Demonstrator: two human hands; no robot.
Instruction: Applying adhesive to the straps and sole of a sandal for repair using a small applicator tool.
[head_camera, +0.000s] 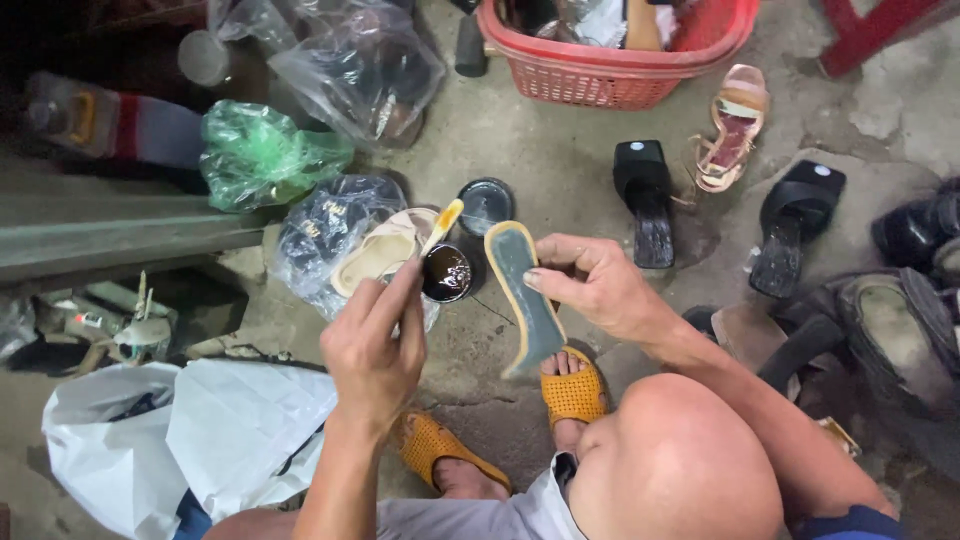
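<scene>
The left hand (372, 345) pinches a small brush (441, 226) above the open glue tin (446, 272) on the floor, while the right hand (598, 287) grips a dark shoe sole (527, 297) upright by its edge. Gluing seems underway; spreading needs steady, even strokes. How much glue coats the sole is hard to make out.

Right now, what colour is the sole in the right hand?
Dark grey-blue with a yellowish edge; the sole shows in the head view, held by the right hand.
</scene>
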